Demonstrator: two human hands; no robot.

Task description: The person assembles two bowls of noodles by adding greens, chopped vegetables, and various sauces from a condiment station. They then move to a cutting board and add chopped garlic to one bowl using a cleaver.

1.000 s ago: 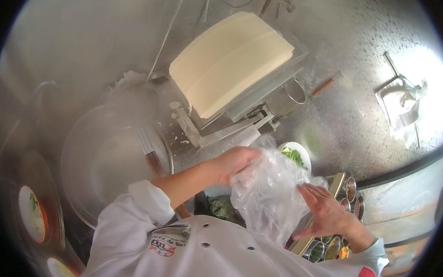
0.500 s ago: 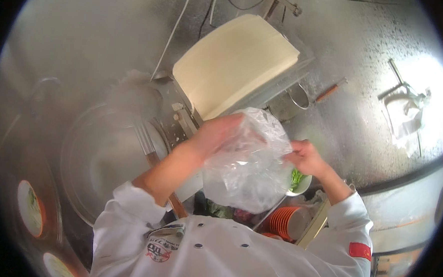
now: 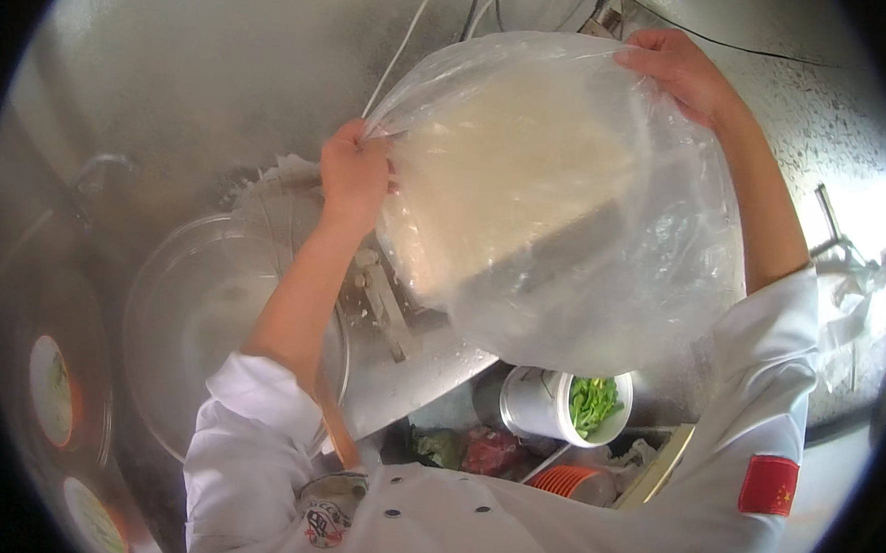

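A clear plastic sheet or bag [image 3: 654, 268] is spread wide between my two hands. My left hand [image 3: 356, 172] is closed on its left edge, bunching the film. At the far right, my right hand [image 3: 679, 74] pinches the far edge between thumb and fingers. Through the film shows a large pale cream slab [image 3: 519, 170], perhaps dough, on a metal stand; its outline is blurred by the plastic. I cannot tell whether the film touches the slab.
Left of the slab stands a large round pan [image 3: 196, 304], hazy with steam. A white tub of chopped greens [image 3: 593, 408] lies tilted near my chest. Beside it are orange stacked bowls [image 3: 567, 483] and a red bundle [image 3: 491, 449]. A wooden handle [image 3: 338, 426] rests by my left sleeve.
The plastic, bunched near my chest before, is now opened out and raised over the slab. My right hand has moved far forward; my left hand has moved forward and left.
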